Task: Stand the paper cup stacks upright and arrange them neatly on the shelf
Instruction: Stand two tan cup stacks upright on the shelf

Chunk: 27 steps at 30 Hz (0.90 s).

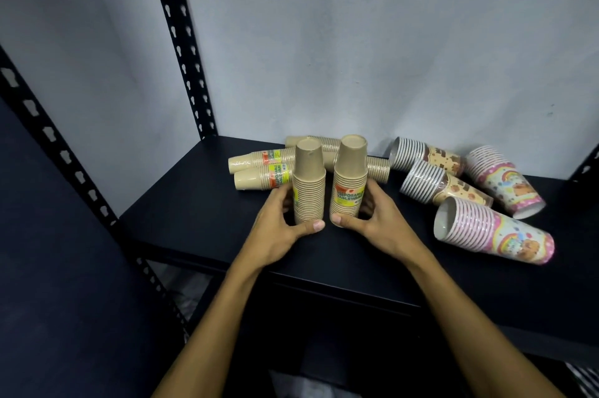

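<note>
Two brown paper cup stacks stand upright, base up, side by side on the black shelf (181, 219). My left hand (282, 225) wraps the left brown stack (309, 183). My right hand (376, 219) wraps the right brown stack (350, 177), which shows an orange and green label. Behind them several more brown stacks lie on their sides, two pointing left (259, 159) (259, 178) and others (377, 169) partly hidden behind the upright pair.
To the right lie two brown-patterned stacks (424, 157) (444, 186) and two pink rainbow stacks (499, 180) (492, 232), all on their sides. A perforated black upright (181, 40) stands at the back left, another (58, 151) at the front left. A grey wall is behind.
</note>
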### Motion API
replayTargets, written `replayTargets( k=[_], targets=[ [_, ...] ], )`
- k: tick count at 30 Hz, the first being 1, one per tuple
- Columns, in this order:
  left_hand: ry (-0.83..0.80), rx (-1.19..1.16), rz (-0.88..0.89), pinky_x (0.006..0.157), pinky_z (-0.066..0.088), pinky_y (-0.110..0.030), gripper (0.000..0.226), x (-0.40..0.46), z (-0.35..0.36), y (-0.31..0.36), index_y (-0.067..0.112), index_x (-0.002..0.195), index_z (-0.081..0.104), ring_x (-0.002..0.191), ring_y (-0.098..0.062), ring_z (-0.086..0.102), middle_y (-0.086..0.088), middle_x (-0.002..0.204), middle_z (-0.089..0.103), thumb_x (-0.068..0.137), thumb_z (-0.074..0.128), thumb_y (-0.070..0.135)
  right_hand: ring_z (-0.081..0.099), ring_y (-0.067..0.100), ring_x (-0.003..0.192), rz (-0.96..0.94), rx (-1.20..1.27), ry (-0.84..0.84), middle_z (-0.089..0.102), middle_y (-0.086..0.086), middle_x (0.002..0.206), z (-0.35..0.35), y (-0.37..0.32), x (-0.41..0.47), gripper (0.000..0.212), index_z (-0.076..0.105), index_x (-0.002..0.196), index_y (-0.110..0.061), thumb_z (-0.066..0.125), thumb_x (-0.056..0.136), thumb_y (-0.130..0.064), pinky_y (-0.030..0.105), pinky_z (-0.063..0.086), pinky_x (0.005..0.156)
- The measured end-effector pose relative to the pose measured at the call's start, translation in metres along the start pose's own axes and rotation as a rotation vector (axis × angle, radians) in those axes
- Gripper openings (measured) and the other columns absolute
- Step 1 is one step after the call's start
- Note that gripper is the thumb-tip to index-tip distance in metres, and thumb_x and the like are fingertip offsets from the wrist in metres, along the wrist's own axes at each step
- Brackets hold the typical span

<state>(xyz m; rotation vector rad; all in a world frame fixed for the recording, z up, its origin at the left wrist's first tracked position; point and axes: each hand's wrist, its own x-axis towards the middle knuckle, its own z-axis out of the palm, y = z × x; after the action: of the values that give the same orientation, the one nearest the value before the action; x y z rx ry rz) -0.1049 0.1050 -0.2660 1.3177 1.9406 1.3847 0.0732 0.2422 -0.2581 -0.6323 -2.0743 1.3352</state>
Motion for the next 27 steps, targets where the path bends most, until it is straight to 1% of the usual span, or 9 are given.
replayTargets(
  k=[4,8,11,14,17,20,22,25,27],
  targets=[
    [-0.104,-0.075,0.015,0.118,0.037,-0.037,0.083,0.001,-0.006,-0.003,0.024,0.153,0.038,0.136,-0.004,0.049,0.012,0.145,0.056,0.083,0.082,0.018,0.062,0.009,0.125,0.01,0.007,-0.011,0.065,-0.004,0.134,0.0,0.002,-0.001,0.064,0.051,0.136,-0.019,0.084,0.081,-0.011,0.043,0.047,0.112],
    [0.036,0.024,0.035,0.111,0.045,-0.035,0.081,-0.002,0.004,0.004,0.026,0.145,0.047,0.127,-0.005,0.055,0.013,0.137,0.06,0.075,0.088,0.033,0.062,0.01,0.125,0.012,0.004,-0.002,0.065,-0.003,0.134,0.001,0.003,0.001,0.064,0.051,0.135,-0.018,0.084,0.081,-0.012,0.043,0.048,0.111],
    [0.092,0.047,0.025,0.108,0.047,-0.032,0.088,-0.003,0.007,0.004,0.025,0.143,0.046,0.125,-0.005,0.056,0.011,0.137,0.059,0.069,0.09,0.043,0.062,0.01,0.125,0.012,0.002,-0.006,0.065,-0.003,0.134,0.001,0.004,0.001,0.064,0.052,0.135,-0.018,0.084,0.08,-0.013,0.044,0.048,0.111],
    [0.022,-0.035,0.012,0.113,0.043,-0.036,0.088,-0.002,-0.001,0.002,0.025,0.146,0.044,0.129,-0.005,0.055,0.01,0.14,0.059,0.072,0.09,0.037,0.061,0.011,0.126,0.014,0.01,-0.014,0.064,-0.004,0.135,0.001,0.002,-0.001,0.067,0.051,0.136,-0.02,0.086,0.079,-0.017,0.045,0.047,0.111],
    [-0.049,-0.079,0.031,0.116,0.039,-0.037,0.08,-0.003,-0.005,0.0,0.018,0.15,0.042,0.131,-0.004,0.054,0.007,0.142,0.058,0.082,0.083,0.016,0.06,0.012,0.127,0.016,0.022,0.007,0.062,-0.003,0.137,0.001,0.0,-0.001,0.076,0.046,0.138,-0.02,0.088,0.074,-0.021,0.046,0.047,0.111],
    [-0.028,-0.063,0.03,0.115,0.042,-0.038,0.08,-0.002,0.0,-0.001,0.022,0.149,0.043,0.13,-0.005,0.056,0.009,0.14,0.06,0.081,0.084,0.02,0.06,0.009,0.128,0.012,0.014,-0.007,0.061,-0.003,0.139,0.002,0.001,-0.001,0.076,0.044,0.141,-0.019,0.085,0.078,-0.011,0.044,0.047,0.112],
    [0.013,-0.021,0.029,0.108,0.048,-0.03,0.08,-0.003,0.003,0.002,0.024,0.145,0.047,0.121,-0.004,0.06,0.01,0.135,0.064,0.076,0.088,0.028,0.06,0.009,0.128,0.011,0.005,-0.013,0.061,-0.003,0.139,0.002,0.0,-0.001,0.075,0.045,0.142,-0.018,0.084,0.08,-0.009,0.044,0.046,0.112],
    [0.083,0.045,0.036,0.088,0.048,-0.008,0.087,-0.005,0.005,0.006,0.022,0.142,0.049,0.106,0.004,0.061,0.01,0.129,0.065,0.069,0.092,0.038,0.06,0.01,0.129,0.008,0.001,-0.019,0.061,-0.003,0.14,0.001,0.001,-0.001,0.075,0.045,0.143,-0.018,0.084,0.08,-0.011,0.044,0.047,0.112],
    [0.09,0.049,0.039,0.092,0.048,-0.012,0.093,-0.006,0.004,0.005,0.022,0.144,0.046,0.109,0.002,0.061,0.01,0.13,0.063,0.065,0.093,0.042,0.06,0.01,0.129,0.005,-0.002,-0.024,0.062,-0.003,0.14,0.001,0.0,-0.001,0.075,0.046,0.143,-0.018,0.085,0.08,-0.012,0.044,0.046,0.112]
  ],
)
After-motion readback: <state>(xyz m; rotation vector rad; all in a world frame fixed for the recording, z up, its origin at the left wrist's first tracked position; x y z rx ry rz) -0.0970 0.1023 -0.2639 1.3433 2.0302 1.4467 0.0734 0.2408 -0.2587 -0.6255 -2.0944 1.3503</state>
